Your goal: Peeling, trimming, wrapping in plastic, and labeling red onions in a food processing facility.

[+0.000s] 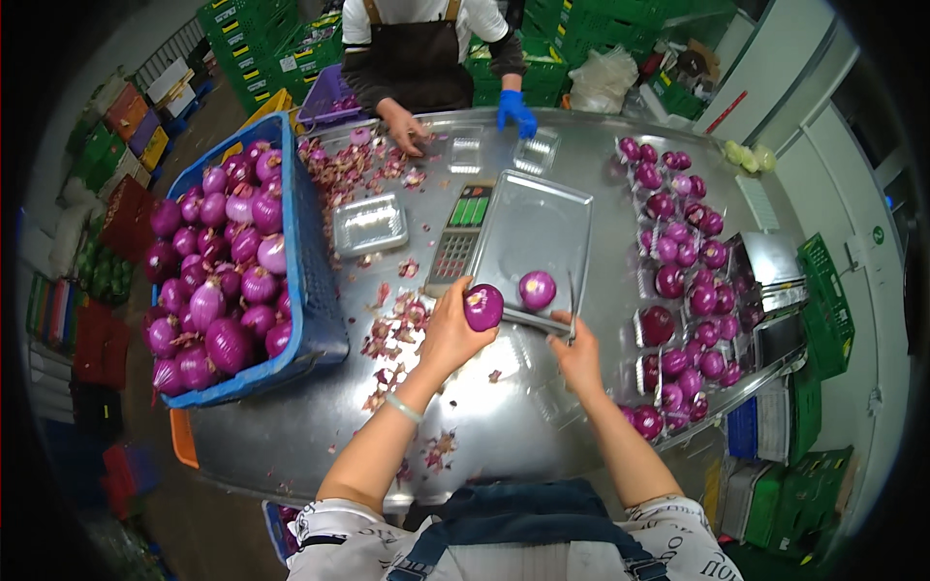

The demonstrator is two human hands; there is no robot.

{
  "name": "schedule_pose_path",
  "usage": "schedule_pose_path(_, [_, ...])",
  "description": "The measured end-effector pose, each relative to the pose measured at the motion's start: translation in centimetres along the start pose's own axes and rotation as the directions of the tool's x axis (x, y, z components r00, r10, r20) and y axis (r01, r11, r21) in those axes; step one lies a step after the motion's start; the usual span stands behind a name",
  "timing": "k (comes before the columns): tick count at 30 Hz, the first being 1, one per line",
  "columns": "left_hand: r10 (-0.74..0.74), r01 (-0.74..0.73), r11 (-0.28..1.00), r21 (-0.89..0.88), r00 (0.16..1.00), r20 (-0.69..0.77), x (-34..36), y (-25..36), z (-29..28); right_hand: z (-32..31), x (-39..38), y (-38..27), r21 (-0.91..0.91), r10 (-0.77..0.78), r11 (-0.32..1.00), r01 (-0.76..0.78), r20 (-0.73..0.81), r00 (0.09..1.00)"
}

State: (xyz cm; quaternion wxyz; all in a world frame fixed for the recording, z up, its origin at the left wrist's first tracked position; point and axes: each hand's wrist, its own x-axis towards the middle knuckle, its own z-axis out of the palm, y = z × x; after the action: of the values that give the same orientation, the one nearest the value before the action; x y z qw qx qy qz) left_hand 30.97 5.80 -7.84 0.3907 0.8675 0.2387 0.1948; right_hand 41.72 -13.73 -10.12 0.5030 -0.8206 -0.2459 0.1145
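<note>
My left hand (453,329) grips a purple onion (483,308), its pale cut end facing up, near the front left of the weighing pan. My right hand (572,344) is closed on a knife (573,300), its blade pointing away from me beside the pan's right edge. Another purple onion (538,290) rests on the metal pan (528,223) of a scale. The scale's keypad (451,254) sits to the left of the pan. An empty clear plastic box (370,225) lies farther left, among scattered onion skins (383,344).
A blue crate (320,310) heaped with onions occupies the table's left side. Rows of packed onions (683,281) line the right side. A co-worker in a dark apron (421,63) stands opposite, a bare hand (402,126) and blue-gloved hand (516,113) over the metal table (271,426). Green crates (232,53) stack behind.
</note>
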Motion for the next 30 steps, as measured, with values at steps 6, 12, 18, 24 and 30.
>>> schedule_pose_path(6, [0.032, -0.043, 0.983, 0.180, 0.997, 0.063, 5.4, -2.6, 5.1, -1.2, 1.6, -1.3, -0.090, 0.167, 0.983, -0.162, 0.052, 0.985])
schedule_pose_path(12, [0.019, -0.007, 0.997, 0.077, 0.986, -0.164, 2.5, -2.9, 2.1, -1.4, 3.8, 2.0, -0.054, 0.130, 0.990, -0.129, 0.020, 0.991])
schedule_pose_path(18, [0.001, 0.012, 0.999, 0.042, 0.957, -0.289, -2.0, -5.9, 1.0, -0.1, 4.4, 1.8, 0.057, 0.164, 0.984, -0.167, 0.052, 0.985])
schedule_pose_path(24, [0.096, -0.087, 0.994, 0.073, 0.987, -0.127, 0.1, -3.8, 2.4, 1.3, 4.6, 1.2, 0.088, 0.182, 0.978, -0.187, 0.062, 0.981])
schedule_pose_path(30, [0.170, -0.186, 0.938, 0.292, 0.982, 0.078, 4.5, -2.2, 4.6, 2.8, 6.2, 3.4, 0.004, 0.058, 0.998, -0.058, 0.043, 0.997])
